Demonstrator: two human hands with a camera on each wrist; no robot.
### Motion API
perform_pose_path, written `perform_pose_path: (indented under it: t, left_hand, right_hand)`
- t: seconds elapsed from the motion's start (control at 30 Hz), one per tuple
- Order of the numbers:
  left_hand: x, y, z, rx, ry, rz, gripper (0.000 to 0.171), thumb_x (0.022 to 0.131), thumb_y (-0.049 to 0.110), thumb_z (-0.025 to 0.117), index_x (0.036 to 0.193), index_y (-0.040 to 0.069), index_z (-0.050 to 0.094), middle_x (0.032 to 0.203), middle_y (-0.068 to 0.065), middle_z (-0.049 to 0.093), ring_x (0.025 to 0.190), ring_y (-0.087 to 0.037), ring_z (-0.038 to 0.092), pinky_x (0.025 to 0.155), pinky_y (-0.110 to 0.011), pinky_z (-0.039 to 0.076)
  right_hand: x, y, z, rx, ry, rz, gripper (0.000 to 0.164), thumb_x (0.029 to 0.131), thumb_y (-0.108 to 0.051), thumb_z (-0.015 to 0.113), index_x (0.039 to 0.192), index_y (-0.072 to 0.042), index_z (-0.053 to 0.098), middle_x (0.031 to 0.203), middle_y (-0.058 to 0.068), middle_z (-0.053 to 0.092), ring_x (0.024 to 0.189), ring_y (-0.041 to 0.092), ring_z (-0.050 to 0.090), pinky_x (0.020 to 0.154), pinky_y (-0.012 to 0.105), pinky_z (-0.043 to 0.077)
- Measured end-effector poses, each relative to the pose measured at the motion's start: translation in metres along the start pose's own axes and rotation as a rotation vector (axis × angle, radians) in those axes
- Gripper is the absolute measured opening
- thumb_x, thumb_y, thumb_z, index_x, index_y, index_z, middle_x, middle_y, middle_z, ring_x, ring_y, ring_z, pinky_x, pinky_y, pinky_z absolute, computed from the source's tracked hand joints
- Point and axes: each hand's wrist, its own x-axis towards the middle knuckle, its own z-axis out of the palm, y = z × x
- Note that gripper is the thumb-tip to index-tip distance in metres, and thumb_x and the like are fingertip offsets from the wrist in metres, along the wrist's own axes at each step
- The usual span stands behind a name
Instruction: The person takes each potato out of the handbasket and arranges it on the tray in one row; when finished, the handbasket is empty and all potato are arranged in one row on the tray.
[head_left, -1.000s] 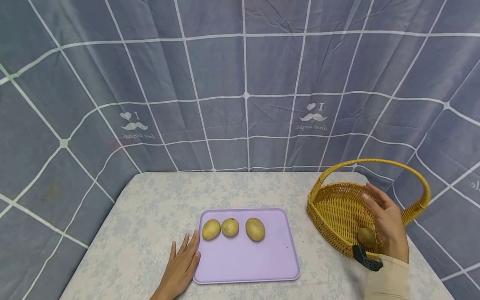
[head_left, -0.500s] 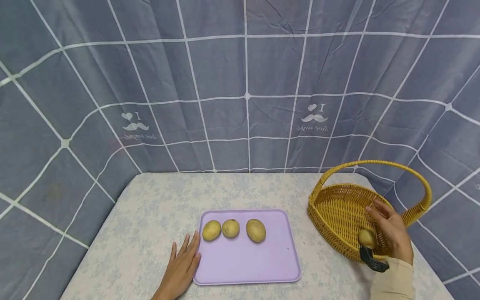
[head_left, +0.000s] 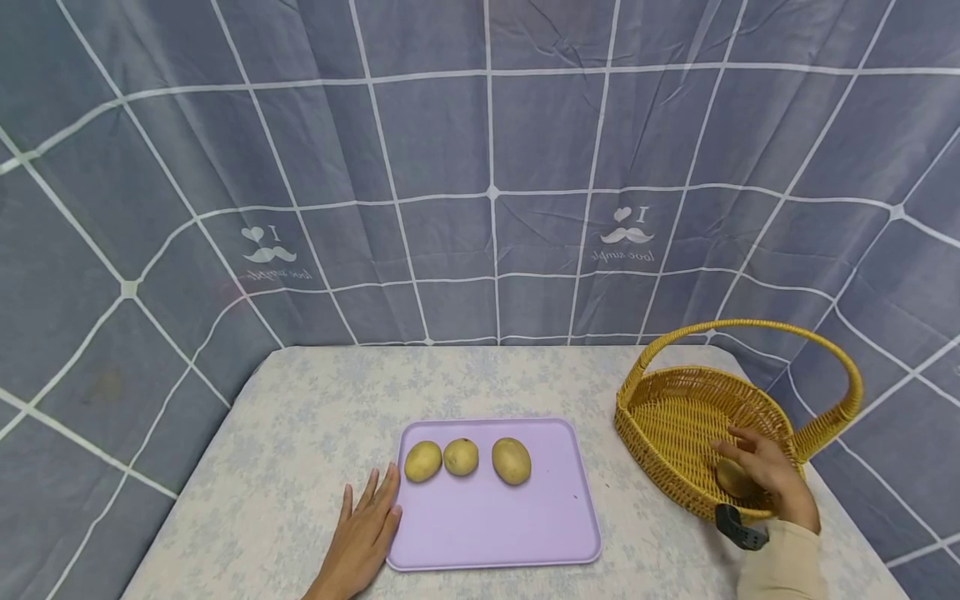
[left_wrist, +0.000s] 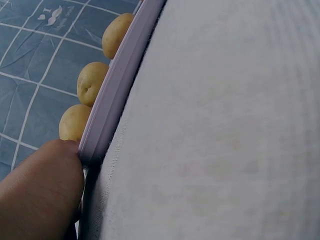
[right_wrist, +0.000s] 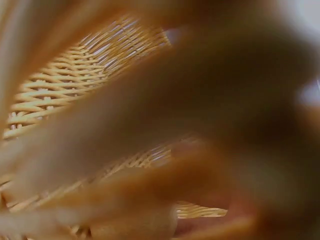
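My left hand (head_left: 358, 533) lies flat on the table with spread fingers, at the left rim of a lilac tray (head_left: 487, 529). Three yellowish potatoes rest in the tray's back half: a left one (head_left: 423, 461), a middle one (head_left: 461, 457) and a larger one (head_left: 512, 461). The left wrist view shows the tray's side wall (left_wrist: 111, 95) beside part of that hand. At the right, my right hand (head_left: 772, 475) reaches into a yellow wicker basket (head_left: 671, 433), its loosely bent fingers over another potato (head_left: 733, 479). Fingers blur most of the right wrist view; contact there is unclear.
The basket's tall handle (head_left: 750, 323) arches above the right hand. A pale floral cloth (head_left: 315, 400) covers the table. Behind hangs a grey-blue curtain (head_left: 450, 150) with white grid lines.
My right hand first drew slightly back to the right, then lowered into the basket over the potato, covering more of it. The left hand and the tray's potatoes stay still.
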Motion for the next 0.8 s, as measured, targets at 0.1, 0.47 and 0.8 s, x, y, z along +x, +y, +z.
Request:
perform_pose_path:
  t: [0.1, 0.47, 0.8]
  left_hand:
    - [-0.001, 0.0, 0.0, -0.003, -0.002, -0.007, 0.052, 0.104, 0.029, 0.039, 0.151, 0.008, 0.027, 0.152, -0.006, 0.032, 0.143, -0.037, 0.023, 0.117, -0.055, -0.004]
    - [-0.001, 0.001, -0.001, 0.002, -0.008, -0.013, 0.052, 0.104, 0.03, 0.038, 0.15, 0.007, 0.028, 0.152, -0.006, 0.032, 0.143, -0.037, 0.022, 0.117, -0.056, -0.003]
    - [-0.001, 0.0, 0.001, 0.01, 0.012, -0.002, 0.052, 0.104, 0.029, 0.039, 0.15, 0.007, 0.029, 0.152, -0.007, 0.034, 0.142, -0.038, 0.024, 0.117, -0.055, -0.003]
  right_hand:
    - [0.001, 0.0, 0.001, -0.025, -0.024, -0.007, 0.075, 0.101, -0.035, 0.047, 0.141, 0.021, 0.019, 0.141, 0.046, 0.019, 0.128, 0.06, 0.025, 0.102, 0.064, 0.032]
    - [-0.006, -0.002, 0.003, -0.023, -0.049, 0.011, 0.063, 0.1, -0.024, 0.049, 0.136, 0.023, 0.029, 0.135, 0.043, 0.035, 0.118, 0.048, 0.045, 0.085, 0.039, 0.05]
    - [-0.01, -0.006, 0.006, 0.027, -0.088, 0.013, 0.054, 0.093, -0.011, 0.057, 0.127, 0.027, 0.038, 0.116, 0.036, 0.056, 0.097, 0.025, 0.059, 0.078, 0.034, 0.053]
